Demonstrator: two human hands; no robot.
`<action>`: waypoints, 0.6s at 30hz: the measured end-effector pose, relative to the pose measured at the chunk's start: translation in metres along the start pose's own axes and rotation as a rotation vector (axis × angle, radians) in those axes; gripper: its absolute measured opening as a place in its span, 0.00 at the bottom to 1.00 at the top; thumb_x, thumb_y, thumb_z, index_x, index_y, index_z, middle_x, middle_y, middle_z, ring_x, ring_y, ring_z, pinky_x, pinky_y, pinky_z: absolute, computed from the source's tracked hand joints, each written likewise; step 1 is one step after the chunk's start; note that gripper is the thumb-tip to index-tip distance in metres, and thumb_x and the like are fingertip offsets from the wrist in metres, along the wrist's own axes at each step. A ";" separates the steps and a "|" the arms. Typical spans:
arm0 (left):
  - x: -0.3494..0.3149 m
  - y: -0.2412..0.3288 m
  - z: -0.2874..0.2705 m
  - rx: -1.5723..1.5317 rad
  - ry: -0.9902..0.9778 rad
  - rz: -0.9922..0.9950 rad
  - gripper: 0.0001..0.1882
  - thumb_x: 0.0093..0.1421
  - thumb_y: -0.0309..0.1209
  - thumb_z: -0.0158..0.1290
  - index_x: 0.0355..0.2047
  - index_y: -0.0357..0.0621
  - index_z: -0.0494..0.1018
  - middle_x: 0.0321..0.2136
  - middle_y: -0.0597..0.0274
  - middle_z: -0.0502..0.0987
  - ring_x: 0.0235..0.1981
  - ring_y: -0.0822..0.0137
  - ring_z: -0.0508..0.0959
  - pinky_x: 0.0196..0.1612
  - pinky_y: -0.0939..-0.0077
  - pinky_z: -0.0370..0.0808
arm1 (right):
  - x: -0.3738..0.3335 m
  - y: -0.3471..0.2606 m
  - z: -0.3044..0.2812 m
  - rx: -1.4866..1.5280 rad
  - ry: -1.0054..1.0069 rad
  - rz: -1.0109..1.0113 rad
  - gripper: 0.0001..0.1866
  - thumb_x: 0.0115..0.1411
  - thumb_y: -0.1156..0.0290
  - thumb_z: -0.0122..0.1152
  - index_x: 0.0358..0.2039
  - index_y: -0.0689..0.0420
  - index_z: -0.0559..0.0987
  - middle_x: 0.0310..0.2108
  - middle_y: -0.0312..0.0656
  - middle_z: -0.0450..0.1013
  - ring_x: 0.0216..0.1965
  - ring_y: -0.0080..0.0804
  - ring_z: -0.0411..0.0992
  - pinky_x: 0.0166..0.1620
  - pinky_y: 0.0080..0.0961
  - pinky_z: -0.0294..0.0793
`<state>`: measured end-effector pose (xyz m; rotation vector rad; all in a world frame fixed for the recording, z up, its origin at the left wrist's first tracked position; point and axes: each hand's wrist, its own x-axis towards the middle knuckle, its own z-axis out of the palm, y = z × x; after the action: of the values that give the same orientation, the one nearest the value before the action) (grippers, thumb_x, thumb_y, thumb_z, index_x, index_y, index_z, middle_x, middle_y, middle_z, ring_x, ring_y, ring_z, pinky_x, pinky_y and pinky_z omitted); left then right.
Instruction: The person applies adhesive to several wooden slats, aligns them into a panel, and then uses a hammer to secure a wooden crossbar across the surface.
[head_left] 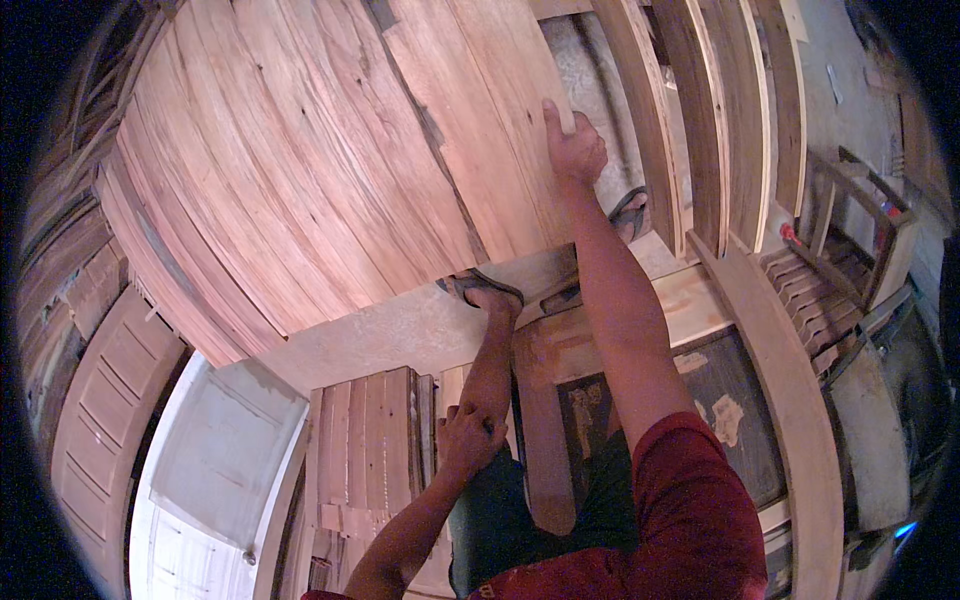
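Note:
A wide panel of pale, reddish-streaked wooden boards fills the upper middle, with dark gaps between some boards. My right hand is closed on the right edge of its rightmost board, thumb on the upper face. My left hand is curled closed beside my left knee. A small dark spot shows at its fingers, but what it holds, if anything, I cannot make out. My feet in dark sandals stand by the panel's near edge.
Several long upright planks stand at the right, beside a small wooden frame. Stacked wood pieces lie near my left arm. A pale grey-white sheet and a panelled door are at the far left.

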<state>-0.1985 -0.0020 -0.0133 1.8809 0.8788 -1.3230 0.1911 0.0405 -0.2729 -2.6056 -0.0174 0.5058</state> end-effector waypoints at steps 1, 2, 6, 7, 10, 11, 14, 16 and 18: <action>0.001 0.000 0.000 -0.012 -0.006 -0.005 0.23 0.55 0.51 0.58 0.34 0.43 0.84 0.42 0.46 0.81 0.49 0.47 0.78 0.48 0.49 0.75 | 0.001 0.001 0.000 0.005 -0.011 0.008 0.40 0.57 0.28 0.56 0.44 0.56 0.85 0.35 0.60 0.81 0.41 0.63 0.79 0.48 0.54 0.77; 0.001 0.001 0.000 -0.023 -0.012 -0.011 0.23 0.56 0.51 0.58 0.35 0.44 0.84 0.43 0.46 0.81 0.49 0.47 0.77 0.48 0.49 0.75 | 0.003 0.002 0.001 0.011 -0.022 0.016 0.41 0.56 0.27 0.56 0.45 0.56 0.85 0.36 0.61 0.81 0.41 0.63 0.79 0.48 0.55 0.76; 0.004 0.015 -0.004 0.055 -0.049 -0.056 0.22 0.56 0.52 0.58 0.36 0.46 0.84 0.46 0.46 0.80 0.51 0.49 0.77 0.48 0.47 0.74 | 0.008 0.011 0.006 0.015 -0.020 0.019 0.41 0.56 0.28 0.57 0.46 0.57 0.84 0.36 0.62 0.80 0.42 0.63 0.79 0.48 0.55 0.77; 0.002 0.018 -0.004 0.048 -0.012 -0.046 0.22 0.56 0.52 0.58 0.36 0.46 0.84 0.46 0.47 0.80 0.52 0.49 0.77 0.48 0.47 0.74 | 0.008 0.011 0.006 0.001 -0.021 0.023 0.41 0.57 0.28 0.56 0.47 0.57 0.84 0.35 0.62 0.80 0.42 0.63 0.79 0.48 0.55 0.76; 0.003 0.020 0.002 0.067 -0.039 -0.056 0.23 0.56 0.52 0.58 0.36 0.45 0.84 0.47 0.46 0.80 0.51 0.48 0.77 0.49 0.47 0.74 | 0.006 0.009 0.007 -0.021 -0.050 0.028 0.40 0.58 0.30 0.57 0.47 0.57 0.83 0.35 0.61 0.80 0.42 0.63 0.79 0.48 0.55 0.76; 0.006 0.021 0.004 0.080 -0.071 -0.064 0.23 0.56 0.52 0.58 0.36 0.45 0.84 0.47 0.46 0.80 0.51 0.48 0.77 0.49 0.47 0.74 | 0.006 0.008 0.005 -0.014 -0.080 0.026 0.39 0.58 0.31 0.57 0.48 0.57 0.83 0.36 0.62 0.80 0.42 0.63 0.79 0.48 0.56 0.76; 0.007 0.035 -0.006 -0.031 -0.097 -0.088 0.24 0.56 0.52 0.57 0.36 0.43 0.84 0.46 0.44 0.80 0.49 0.45 0.77 0.49 0.48 0.75 | 0.011 0.027 0.002 -0.047 -0.004 -0.082 0.34 0.61 0.37 0.59 0.46 0.59 0.83 0.38 0.61 0.79 0.42 0.63 0.78 0.49 0.56 0.75; 0.006 0.044 -0.010 0.012 -0.032 -0.067 0.24 0.57 0.52 0.57 0.35 0.43 0.84 0.45 0.43 0.80 0.49 0.44 0.77 0.49 0.48 0.75 | 0.009 0.028 -0.010 -0.040 0.082 -0.226 0.30 0.63 0.42 0.61 0.46 0.60 0.82 0.40 0.60 0.79 0.43 0.60 0.78 0.51 0.53 0.75; 0.000 0.041 -0.016 0.035 0.003 -0.106 0.24 0.57 0.52 0.57 0.35 0.42 0.84 0.45 0.43 0.80 0.49 0.44 0.78 0.49 0.47 0.75 | -0.018 -0.017 -0.051 0.038 0.156 -0.422 0.26 0.65 0.48 0.61 0.47 0.62 0.81 0.43 0.58 0.79 0.46 0.55 0.78 0.54 0.48 0.74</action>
<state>-0.1567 -0.0110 -0.0035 1.8857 0.9747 -1.4070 0.1937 0.0305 -0.2173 -2.4964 -0.4889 0.1494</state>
